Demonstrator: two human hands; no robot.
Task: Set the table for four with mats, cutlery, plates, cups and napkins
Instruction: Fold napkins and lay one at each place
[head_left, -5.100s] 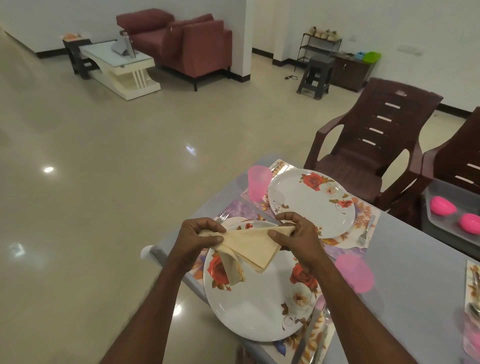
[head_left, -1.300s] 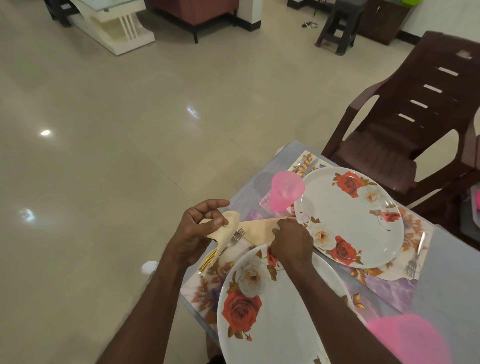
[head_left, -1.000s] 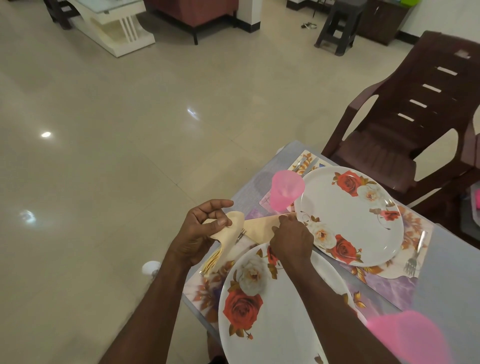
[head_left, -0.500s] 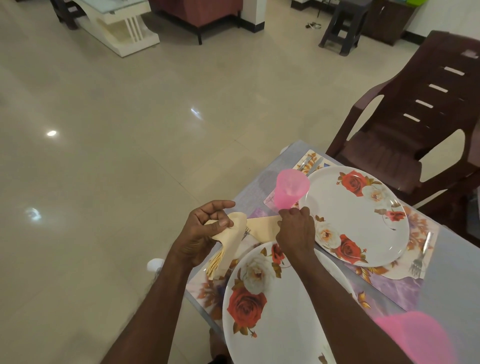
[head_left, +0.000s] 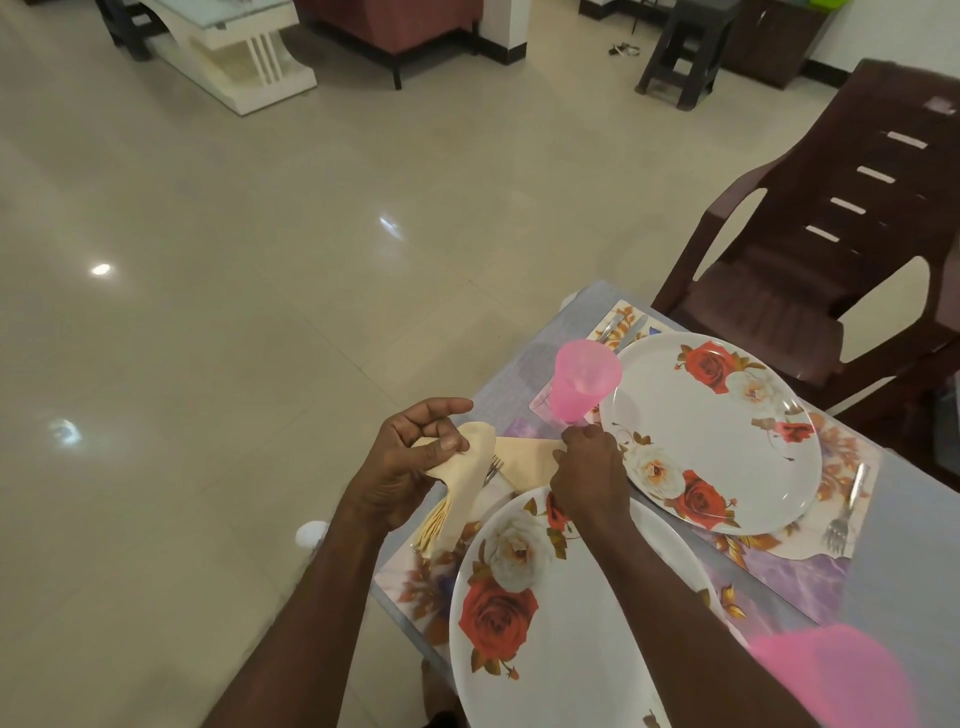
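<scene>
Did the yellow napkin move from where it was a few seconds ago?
Yes. The napkin, earlier held above the near plate, now sits beyond that plate's far-left rim on the mat, gripped by the left hand and right hand.

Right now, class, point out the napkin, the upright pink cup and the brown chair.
napkin (head_left: 470, 480): head view, the folded roll.
upright pink cup (head_left: 584, 382): head view, its side wall.
brown chair (head_left: 769, 306): head view, its seat.
</scene>
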